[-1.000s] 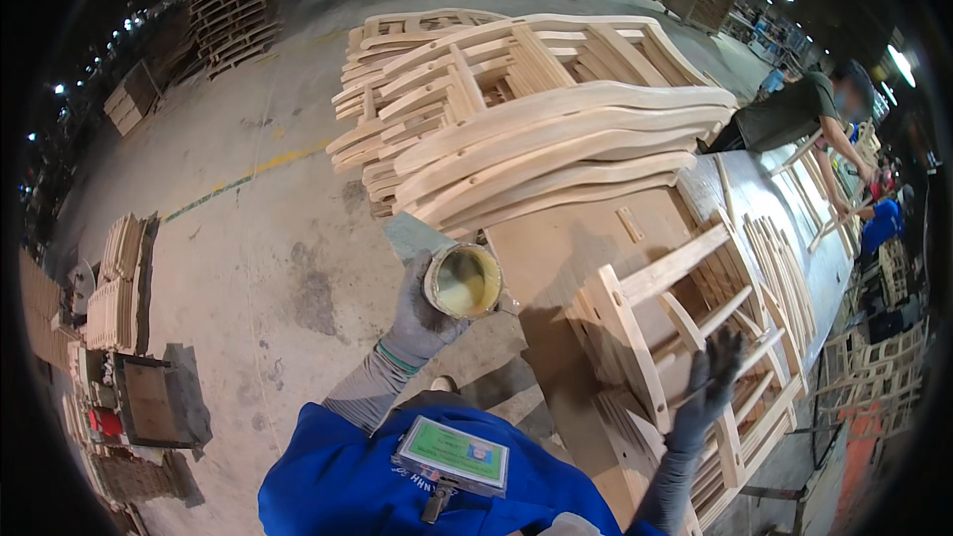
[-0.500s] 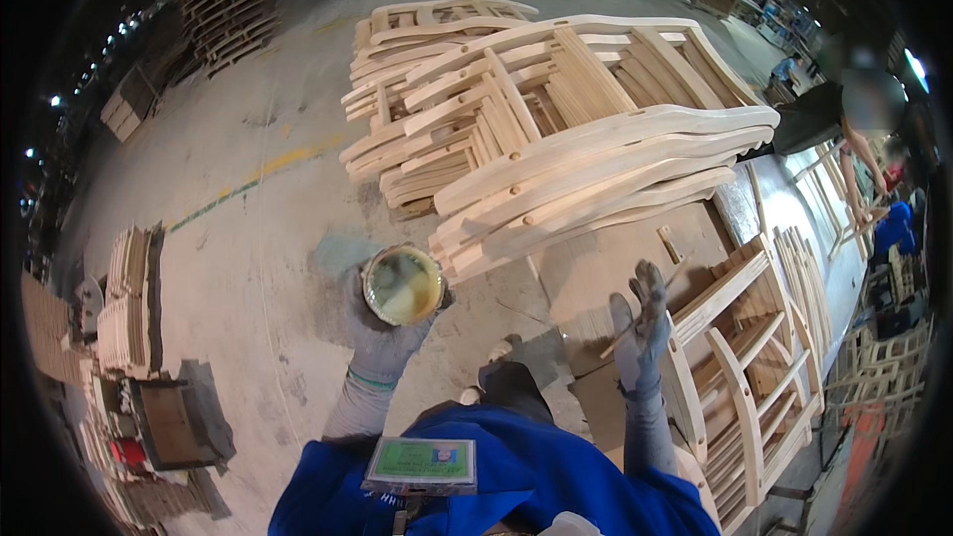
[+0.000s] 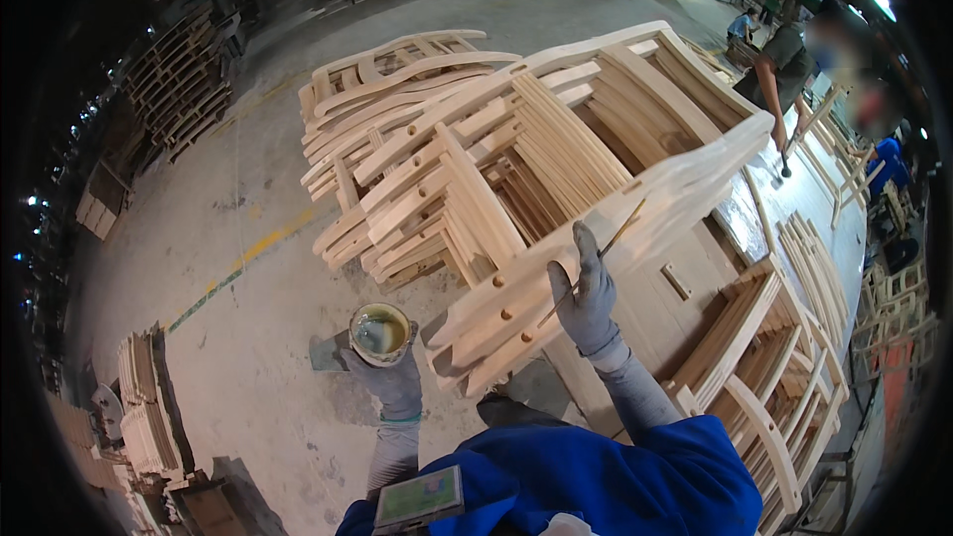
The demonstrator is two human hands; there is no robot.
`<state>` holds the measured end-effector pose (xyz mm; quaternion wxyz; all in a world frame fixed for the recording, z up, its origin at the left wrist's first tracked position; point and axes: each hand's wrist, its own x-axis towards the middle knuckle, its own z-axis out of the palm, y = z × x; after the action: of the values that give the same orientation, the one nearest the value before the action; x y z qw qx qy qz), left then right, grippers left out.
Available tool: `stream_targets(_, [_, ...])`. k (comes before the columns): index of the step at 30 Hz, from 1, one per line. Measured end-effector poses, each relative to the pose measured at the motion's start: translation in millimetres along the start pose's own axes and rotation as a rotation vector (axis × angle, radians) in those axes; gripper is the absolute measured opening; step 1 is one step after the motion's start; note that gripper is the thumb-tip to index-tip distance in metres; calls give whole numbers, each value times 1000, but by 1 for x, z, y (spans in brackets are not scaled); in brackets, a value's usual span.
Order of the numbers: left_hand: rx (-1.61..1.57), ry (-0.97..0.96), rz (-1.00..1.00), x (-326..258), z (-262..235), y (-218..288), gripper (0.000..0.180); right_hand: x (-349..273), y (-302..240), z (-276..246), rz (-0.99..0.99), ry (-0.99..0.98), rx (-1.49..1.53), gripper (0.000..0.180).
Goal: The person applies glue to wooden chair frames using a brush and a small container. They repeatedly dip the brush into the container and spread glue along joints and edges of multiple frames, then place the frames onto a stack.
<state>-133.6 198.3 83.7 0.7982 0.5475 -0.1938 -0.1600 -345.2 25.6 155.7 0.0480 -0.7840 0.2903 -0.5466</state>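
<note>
In my gloved left hand [image 3: 394, 384] is a small round pot [image 3: 380, 334], held upright over the floor. Pale, yellowish-white liquid shows inside it, and its rim is smeared. My right hand [image 3: 590, 310], in a grey glove, has a thin wooden stick [image 3: 626, 224] held across its fingers and thumb. The stick slants up and to the right, over the near end of a tall stack of curved wooden chair frames [image 3: 645, 174]. Round holes mark the ends of these frames. Whether the right hand touches the wood, I cannot tell.
More slatted wooden frames [image 3: 764, 397] lean at my right, beside a brown board [image 3: 650, 288] with a small wood piece on it. Beyond a shiny worktable [image 3: 769, 203], a co-worker's arm [image 3: 769, 99] reaches down. Stacked wooden parts [image 3: 149, 407] stand at the left.
My right hand has moved up and left with the stick, from beside the slatted frames to the stack's near end. The left hand with the pot sits slightly lower. The view has shifted.
</note>
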Motion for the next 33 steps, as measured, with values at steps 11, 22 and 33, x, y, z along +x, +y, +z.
stream_targets(11, [119,107,95,28,54,-31,60,19,36,33,-18,-111,-140,51])
stream_targets(22, [549,-113,104,83,54,-52,49,20,37,35,214,-114,55,48])
stream_targets(33, [-197,-446,-151,154,54,1,53,86,-54,45,609,-38,507,13])
